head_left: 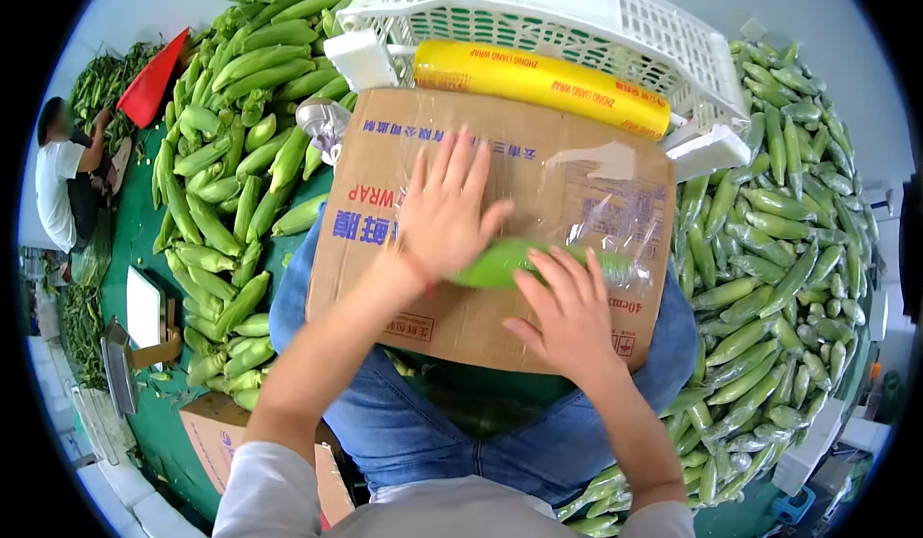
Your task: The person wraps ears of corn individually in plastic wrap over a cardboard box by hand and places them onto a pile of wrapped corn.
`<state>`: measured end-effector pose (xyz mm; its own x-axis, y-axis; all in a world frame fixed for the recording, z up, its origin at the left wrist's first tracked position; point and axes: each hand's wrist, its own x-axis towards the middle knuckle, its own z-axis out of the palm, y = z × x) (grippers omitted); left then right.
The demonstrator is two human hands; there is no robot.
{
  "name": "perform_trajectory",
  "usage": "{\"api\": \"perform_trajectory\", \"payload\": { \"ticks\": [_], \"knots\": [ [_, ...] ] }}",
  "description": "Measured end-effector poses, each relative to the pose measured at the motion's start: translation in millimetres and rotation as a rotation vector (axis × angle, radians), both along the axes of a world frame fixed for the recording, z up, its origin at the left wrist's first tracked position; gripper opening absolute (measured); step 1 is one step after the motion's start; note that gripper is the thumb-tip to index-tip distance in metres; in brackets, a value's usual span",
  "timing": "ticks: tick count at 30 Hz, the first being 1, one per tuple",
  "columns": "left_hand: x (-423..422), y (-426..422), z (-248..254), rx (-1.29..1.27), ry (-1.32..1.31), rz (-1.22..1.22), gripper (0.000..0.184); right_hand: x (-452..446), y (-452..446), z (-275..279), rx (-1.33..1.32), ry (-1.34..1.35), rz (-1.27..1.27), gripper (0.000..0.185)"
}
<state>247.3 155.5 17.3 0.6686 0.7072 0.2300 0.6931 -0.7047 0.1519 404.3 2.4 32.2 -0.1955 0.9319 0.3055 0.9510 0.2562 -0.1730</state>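
Observation:
A green ear of corn [490,267] lies on a cardboard box [385,173] across my lap, with shiny clear film around its right end. My left hand [450,206] is spread over the cardboard just above the corn's left end. Beside the corn's right part, my right hand [565,307] has its fingers apart, the fingertips touching or just over it. Whether either palm presses on the corn is hard to tell. Behind the box, a yellow roll of wrap [543,84] is mounted in front of a white plastic crate [577,9].
Unwrapped corn [226,201] is heaped on the left, film-wrapped corn [779,278] on the right. At the far left sits another person [62,177] near a red object [154,81]. A scale [144,317] and a cardboard carton [212,442] stand at left.

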Motion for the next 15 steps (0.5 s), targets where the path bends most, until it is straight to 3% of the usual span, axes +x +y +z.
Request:
{"api": "perform_trajectory", "payload": {
  "ticks": [1, 4, 6, 9, 12, 15],
  "knots": [
    [14.5, 28.6, 3.9, 0.045, -0.041, -0.055, 0.077, 0.9, 11.2, -1.2, 0.007, -0.047, 0.047, 0.066],
    [48.6, 85.5, -4.9, -0.224, 0.226, -0.241, 0.071, 22.5, 63.6, -12.8, 0.027, -0.024, 0.067, 0.077],
    [62.3, 95.9, -9.7, -0.355, 0.386, -0.27, 0.069, 31.4, 87.3, -21.3, -0.04, -0.015, 0.079, 0.071],
    [62.1, 89.6, -7.2, -0.242, 0.449, -0.288, 0.071, 12.6, 68.6, -18.4, -0.005, 0.015, 0.126, 0.059],
    [57.9, 90.2, -9.4, -0.26, 0.364, -0.283, 0.063, -2.4, 8.6, 0.4, -0.247, 0.106, 0.247, 0.063],
    [49.6, 90.4, 3.4, -0.418, 0.244, -0.285, 0.058, -26.0, -53.3, 32.3, -0.883, 0.089, 0.441, 0.076]
  ]
}}
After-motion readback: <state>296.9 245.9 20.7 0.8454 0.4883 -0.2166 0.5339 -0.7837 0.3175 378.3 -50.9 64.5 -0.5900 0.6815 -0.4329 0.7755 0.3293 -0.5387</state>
